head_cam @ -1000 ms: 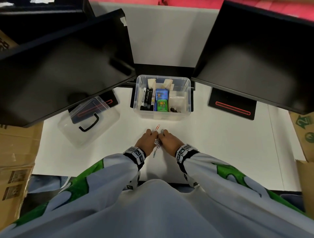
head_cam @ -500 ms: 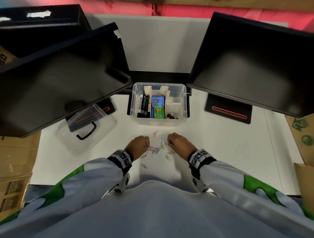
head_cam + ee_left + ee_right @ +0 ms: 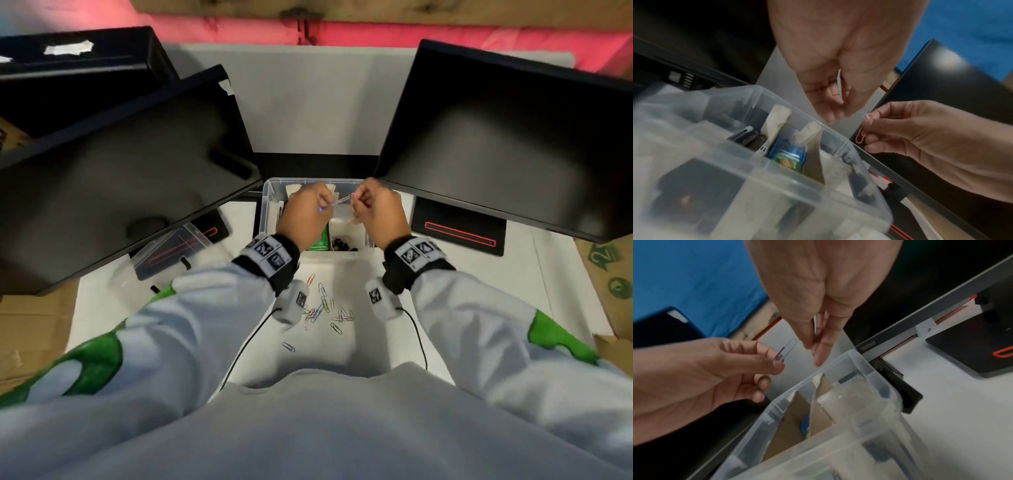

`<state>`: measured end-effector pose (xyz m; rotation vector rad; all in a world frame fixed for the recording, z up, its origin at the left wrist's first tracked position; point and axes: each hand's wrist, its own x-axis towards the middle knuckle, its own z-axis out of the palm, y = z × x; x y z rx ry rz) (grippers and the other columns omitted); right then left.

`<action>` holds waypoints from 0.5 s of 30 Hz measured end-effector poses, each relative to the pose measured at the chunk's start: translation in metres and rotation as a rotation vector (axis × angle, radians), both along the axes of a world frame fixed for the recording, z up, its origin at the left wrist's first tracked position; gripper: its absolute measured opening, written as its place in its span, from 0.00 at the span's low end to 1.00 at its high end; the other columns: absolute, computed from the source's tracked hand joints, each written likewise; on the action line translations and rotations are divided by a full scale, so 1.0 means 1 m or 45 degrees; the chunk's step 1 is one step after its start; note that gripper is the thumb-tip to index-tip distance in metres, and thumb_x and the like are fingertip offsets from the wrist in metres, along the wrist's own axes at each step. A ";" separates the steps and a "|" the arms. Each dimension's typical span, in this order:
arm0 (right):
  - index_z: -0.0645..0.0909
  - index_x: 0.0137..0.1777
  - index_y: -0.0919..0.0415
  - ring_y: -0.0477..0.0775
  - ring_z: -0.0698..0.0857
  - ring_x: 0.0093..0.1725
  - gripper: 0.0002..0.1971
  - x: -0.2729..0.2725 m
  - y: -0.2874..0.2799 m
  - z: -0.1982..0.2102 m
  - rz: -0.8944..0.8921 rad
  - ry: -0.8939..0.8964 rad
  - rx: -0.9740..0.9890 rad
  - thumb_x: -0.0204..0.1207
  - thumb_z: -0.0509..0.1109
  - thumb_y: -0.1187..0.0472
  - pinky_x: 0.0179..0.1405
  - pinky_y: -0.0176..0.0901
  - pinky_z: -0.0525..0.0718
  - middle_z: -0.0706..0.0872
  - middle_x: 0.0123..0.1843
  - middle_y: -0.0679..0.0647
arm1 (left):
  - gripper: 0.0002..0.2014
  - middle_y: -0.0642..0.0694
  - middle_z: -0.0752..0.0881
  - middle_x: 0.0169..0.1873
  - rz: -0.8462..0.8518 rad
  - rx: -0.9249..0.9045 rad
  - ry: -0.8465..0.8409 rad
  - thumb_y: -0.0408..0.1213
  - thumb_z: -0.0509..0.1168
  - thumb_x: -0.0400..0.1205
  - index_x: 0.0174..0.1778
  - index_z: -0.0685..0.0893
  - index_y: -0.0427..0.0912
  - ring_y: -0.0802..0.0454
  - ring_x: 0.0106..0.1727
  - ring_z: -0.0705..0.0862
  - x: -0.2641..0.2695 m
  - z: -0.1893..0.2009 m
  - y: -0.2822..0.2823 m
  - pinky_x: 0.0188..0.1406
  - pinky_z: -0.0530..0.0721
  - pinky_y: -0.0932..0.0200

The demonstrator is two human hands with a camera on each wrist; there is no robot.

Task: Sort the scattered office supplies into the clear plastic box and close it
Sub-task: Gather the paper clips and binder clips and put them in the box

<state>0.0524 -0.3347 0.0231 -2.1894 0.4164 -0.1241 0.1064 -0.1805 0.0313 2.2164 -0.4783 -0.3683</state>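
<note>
Both hands are raised over the far half of the clear plastic box, which sits open on the white table between two black monitors. The left hand has its thumb and forefinger pressed together on a pale, silvery paper clip, the clip's rounded end sticking up past the fingertips; the other three fingers curl loosely underneath and hold nothing that can be seen. The right hand pinches a pink paper clip the same way, thumb against forefinger, with the clip hanging below the pinch and the remaining fingers folded in toward the palm. The two pinches are close to each other but apart, near the box's far rim. Each wrist view also shows a thin pale sliver between its own hand's fingers, too blurred to name. Inside the box, cardboard dividers split it into compartments: black markers stand in the left one, a blue pack and a green pack lie in the middle one, and small dark items, too blurred to name, lie at the near right. A loose scatter of coloured paper clips lies on the table in front of the box, between the forearms, with one clip apart nearer the body. The clear lid with its black handle rests on the table to the left, partly under the left monitor.
</note>
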 end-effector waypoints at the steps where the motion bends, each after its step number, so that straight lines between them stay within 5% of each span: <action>1: 0.78 0.42 0.59 0.60 0.88 0.36 0.05 0.010 -0.002 -0.006 0.002 0.040 -0.025 0.77 0.68 0.69 0.40 0.56 0.90 0.87 0.37 0.59 | 0.06 0.51 0.83 0.37 -0.004 0.042 0.023 0.28 0.65 0.79 0.49 0.84 0.41 0.55 0.38 0.81 0.008 -0.004 -0.009 0.43 0.81 0.60; 3: 0.81 0.45 0.63 0.63 0.88 0.40 0.02 0.023 -0.006 -0.015 0.024 0.145 -0.113 0.76 0.68 0.69 0.44 0.59 0.89 0.89 0.40 0.62 | 0.08 0.48 0.86 0.41 -0.050 0.149 0.052 0.28 0.65 0.79 0.51 0.84 0.40 0.52 0.42 0.84 0.018 -0.010 -0.020 0.48 0.85 0.56; 7: 0.81 0.59 0.64 0.61 0.86 0.52 0.12 0.018 -0.006 -0.016 0.061 0.217 -0.277 0.76 0.68 0.69 0.54 0.49 0.85 0.86 0.54 0.63 | 0.14 0.42 0.81 0.57 -0.106 0.248 -0.014 0.31 0.68 0.78 0.60 0.81 0.42 0.49 0.51 0.84 0.019 -0.015 -0.020 0.54 0.85 0.55; 11: 0.80 0.52 0.61 0.52 0.82 0.44 0.07 -0.036 0.014 -0.005 0.163 -0.096 -0.251 0.76 0.66 0.70 0.47 0.40 0.81 0.83 0.50 0.56 | 0.04 0.50 0.84 0.43 -0.275 0.037 0.030 0.34 0.67 0.81 0.50 0.82 0.42 0.60 0.39 0.82 -0.016 -0.007 0.021 0.44 0.84 0.61; 13: 0.79 0.48 0.61 0.50 0.81 0.40 0.03 -0.071 0.027 -0.011 0.367 -0.066 -0.231 0.78 0.66 0.68 0.44 0.37 0.81 0.82 0.46 0.53 | 0.05 0.52 0.84 0.37 -0.515 0.074 0.287 0.38 0.70 0.80 0.48 0.81 0.44 0.58 0.36 0.82 -0.039 -0.016 0.054 0.42 0.85 0.55; 15: 0.77 0.50 0.60 0.52 0.82 0.40 0.03 -0.100 0.034 -0.030 0.561 0.139 -0.268 0.79 0.68 0.63 0.41 0.40 0.81 0.80 0.48 0.52 | 0.14 0.50 0.80 0.41 -0.615 0.310 0.378 0.44 0.75 0.76 0.51 0.78 0.46 0.52 0.38 0.81 -0.061 -0.039 0.086 0.45 0.85 0.48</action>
